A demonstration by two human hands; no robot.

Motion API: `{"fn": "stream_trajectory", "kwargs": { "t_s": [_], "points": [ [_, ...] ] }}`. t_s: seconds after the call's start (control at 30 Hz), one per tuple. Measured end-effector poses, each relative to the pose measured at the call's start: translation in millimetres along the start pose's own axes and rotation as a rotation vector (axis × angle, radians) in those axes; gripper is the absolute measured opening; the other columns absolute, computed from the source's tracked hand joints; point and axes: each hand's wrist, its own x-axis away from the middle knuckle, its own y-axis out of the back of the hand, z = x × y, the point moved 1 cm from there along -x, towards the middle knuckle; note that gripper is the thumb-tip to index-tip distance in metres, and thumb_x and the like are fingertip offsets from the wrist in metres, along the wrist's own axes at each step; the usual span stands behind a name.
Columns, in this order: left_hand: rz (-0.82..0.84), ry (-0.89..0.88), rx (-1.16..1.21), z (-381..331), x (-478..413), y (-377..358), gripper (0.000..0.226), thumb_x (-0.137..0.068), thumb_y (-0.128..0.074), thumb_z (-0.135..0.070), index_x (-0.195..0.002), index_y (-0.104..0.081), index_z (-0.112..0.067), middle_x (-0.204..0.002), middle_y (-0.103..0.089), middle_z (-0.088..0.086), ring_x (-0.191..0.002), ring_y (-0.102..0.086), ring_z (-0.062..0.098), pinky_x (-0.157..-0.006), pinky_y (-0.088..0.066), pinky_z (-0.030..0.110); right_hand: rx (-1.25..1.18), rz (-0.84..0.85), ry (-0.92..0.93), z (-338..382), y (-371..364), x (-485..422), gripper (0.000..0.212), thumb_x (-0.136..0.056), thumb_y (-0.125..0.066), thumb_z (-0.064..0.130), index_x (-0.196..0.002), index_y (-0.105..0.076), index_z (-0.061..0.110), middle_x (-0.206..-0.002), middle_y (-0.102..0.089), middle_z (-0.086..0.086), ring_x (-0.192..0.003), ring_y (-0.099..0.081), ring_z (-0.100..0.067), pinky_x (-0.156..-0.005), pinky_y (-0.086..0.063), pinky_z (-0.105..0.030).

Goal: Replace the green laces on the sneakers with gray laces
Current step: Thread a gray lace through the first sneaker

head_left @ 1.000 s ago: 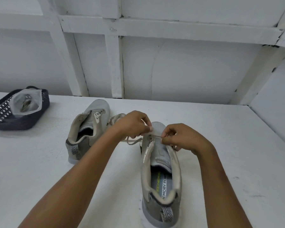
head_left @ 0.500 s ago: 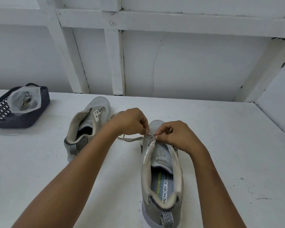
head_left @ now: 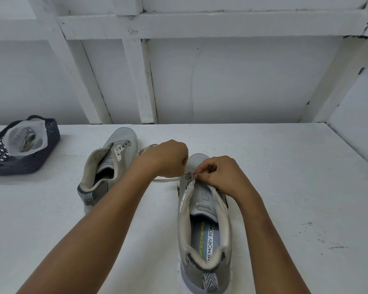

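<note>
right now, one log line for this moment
step: lacing near sneaker | left hand: pinches lace | right hand: pinches lace at front eyelet | far sneaker: untouched | basket: far left

The insole of the sneaker at lower centre-right of the frame carries two printed lines, both running heel to toe.

- Black capitals on a white band: "MEMORY FOA"; the tongue's edge covers the last letter.
- Yellow-green capitals on the blue band to its left: "SKECHERS".

The tab sewn on that tongue bears lettering too small to read. The eyelet strip of the second sneaker, at centre-left, shows dark marks that cannot be read.
</note>
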Motion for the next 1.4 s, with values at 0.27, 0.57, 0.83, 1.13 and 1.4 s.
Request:
{"fn": "stream_trajectory", "kwargs": {
  "t_s": [0.27, 0.57, 0.83, 1.13, 1.4],
  "points": [
    [-0.013, -0.026, -0.058, -3, 0, 2, 0.018, -0.084, -0.05, -0.003, -0.084, -0.069, -0.002, -0.087, -0.069, 0.014, -0.086, -0.062, 0.03, -0.069, -0.047, 0.035, -0.022, -0.056, -0.011, -5, -6, 2, 0.008, -0.076, -0.08, 0.026, -0.075, -0.076, 0.033, -0.078, -0.071, 0.011, -0.079, -0.066, -0.01, -0.08, -0.057, -0.038],
    [0.004, -0.037, -0.072, -10, 6, 2, 0.019, -0.086, -0.05, -0.005, -0.087, -0.069, -0.002, -0.089, -0.069, 0.014, -0.073, -0.053, 0.024, -0.061, -0.04, 0.029, 0.005, -0.07, -0.024, -6, -12, 1, 0.008, -0.077, -0.079, 0.026, -0.079, -0.078, 0.033, -0.086, -0.069, 0.013, -0.087, -0.064, -0.011, -0.084, -0.055, -0.038],
    [0.022, -0.143, 0.117, 6, -4, 4, 0.013, -0.088, -0.062, -0.01, -0.091, -0.072, -0.017, -0.075, -0.056, -0.015, -0.074, -0.05, 0.006, -0.054, -0.031, 0.013, -0.03, -0.14, -0.067, -3, -18, 7, 0.008, -0.078, -0.078, 0.023, -0.08, -0.079, 0.03, -0.085, -0.068, 0.009, -0.085, -0.064, -0.01, -0.083, -0.055, -0.041],
    [-0.005, -0.157, 0.244, 14, -5, -13, 0.017, -0.087, -0.06, -0.006, -0.094, -0.073, -0.013, -0.093, -0.068, -0.001, -0.083, -0.056, 0.015, -0.055, -0.037, 0.018, 0.044, -0.15, -0.112, 6, -19, 11, 0.01, -0.078, -0.079, 0.017, -0.084, -0.081, 0.025, -0.082, -0.068, 0.014, -0.082, -0.065, -0.004, -0.08, -0.056, -0.028],
    [-0.031, -0.162, 0.338, 19, -1, -18, 0.016, -0.088, -0.06, -0.008, -0.098, -0.069, -0.015, -0.083, -0.056, -0.01, -0.084, -0.054, 0.014, -0.055, -0.035, 0.016, 0.142, -0.117, -0.082, 9, -19, 13, 0.014, -0.081, -0.076, 0.016, -0.079, -0.076, 0.029, -0.083, -0.065, 0.012, -0.077, -0.06, -0.002, -0.073, -0.048, -0.018]
  ]
}}
